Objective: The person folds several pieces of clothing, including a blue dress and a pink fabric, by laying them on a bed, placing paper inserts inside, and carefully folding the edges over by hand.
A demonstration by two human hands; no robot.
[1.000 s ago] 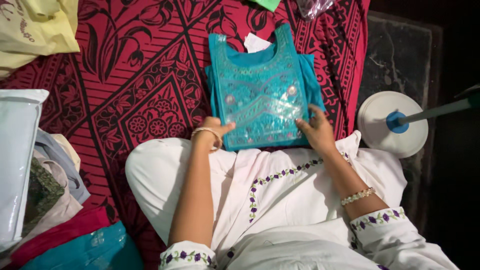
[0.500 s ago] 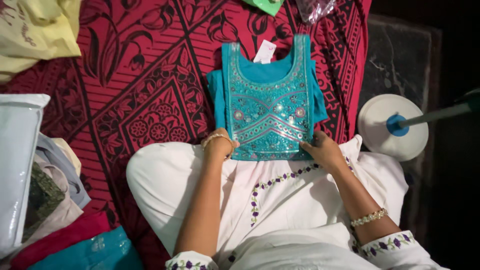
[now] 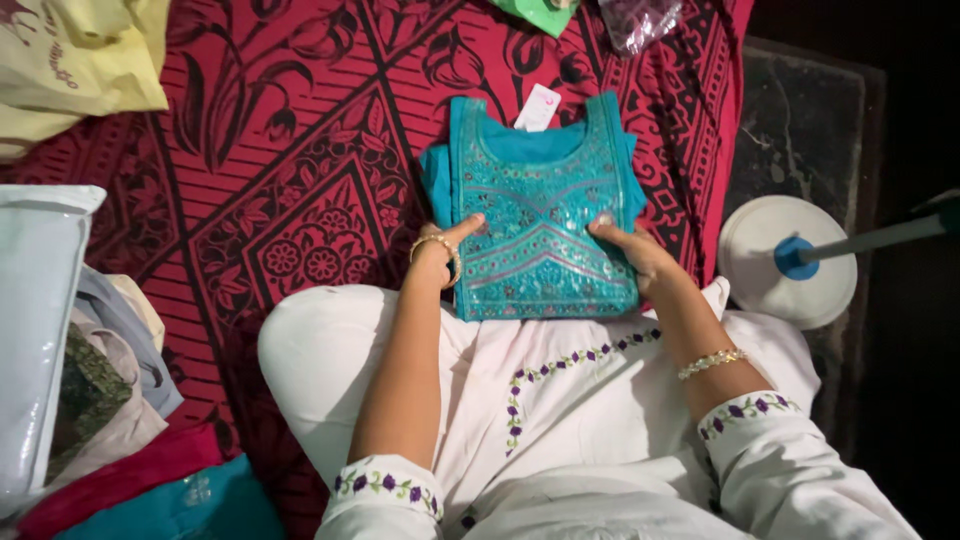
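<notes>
A folded turquoise garment (image 3: pixel 540 215) with silver embroidery and a white tag at its neck lies on the red patterned cloth (image 3: pixel 270 150), its lower edge over my white-clad lap. My left hand (image 3: pixel 445 250) grips its left edge, thumb laid on the front. Along the right side, my right hand (image 3: pixel 635 250) presses on it, fingers reaching onto the embroidery. Both wrists wear bracelets.
A pile of folded clothes (image 3: pixel 110 400) and a clear plastic bag (image 3: pixel 35 320) lie at the left. A yellow cloth (image 3: pixel 80 60) sits top left. A white round base with a blue hub and pole (image 3: pixel 790 260) stands on dark floor at the right.
The garment has been turned over and drawn closer to my lap, embroidered front now up. Both hands shifted from its lower corners to its sides.
</notes>
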